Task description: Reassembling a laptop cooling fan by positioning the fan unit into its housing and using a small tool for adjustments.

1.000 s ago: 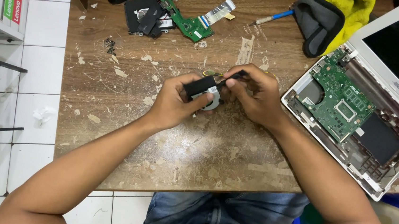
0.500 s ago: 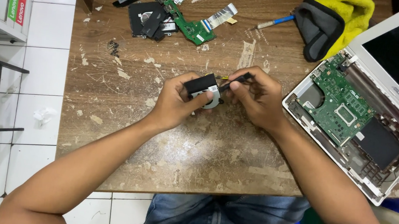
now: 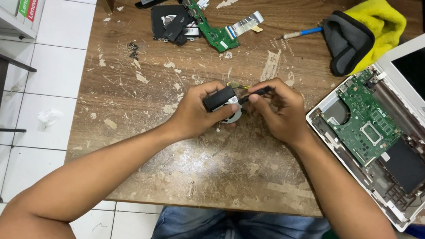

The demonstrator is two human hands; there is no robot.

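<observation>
My left hand (image 3: 199, 109) grips a small black laptop cooling fan (image 3: 222, 101) just above the worn wooden table (image 3: 207, 180); a silvery round part shows under the fan. My right hand (image 3: 280, 111) pinches a thin black tool (image 3: 256, 91) whose tip meets the fan's right end. Thin coloured wires stick out at the top of the fan. Both hands are close together at the table's middle.
An opened white laptop (image 3: 387, 143) with a bare green board (image 3: 366, 124) lies at the right. At the back lie a long green circuit board (image 3: 205, 19), a black fan part (image 3: 169, 22), a blue-handled tool (image 3: 300, 34), a black-and-yellow pouch (image 3: 361, 30) and small screws (image 3: 133, 50).
Both hands stay on the fan and tool with only slight finger shifts; the view has moved a little.
</observation>
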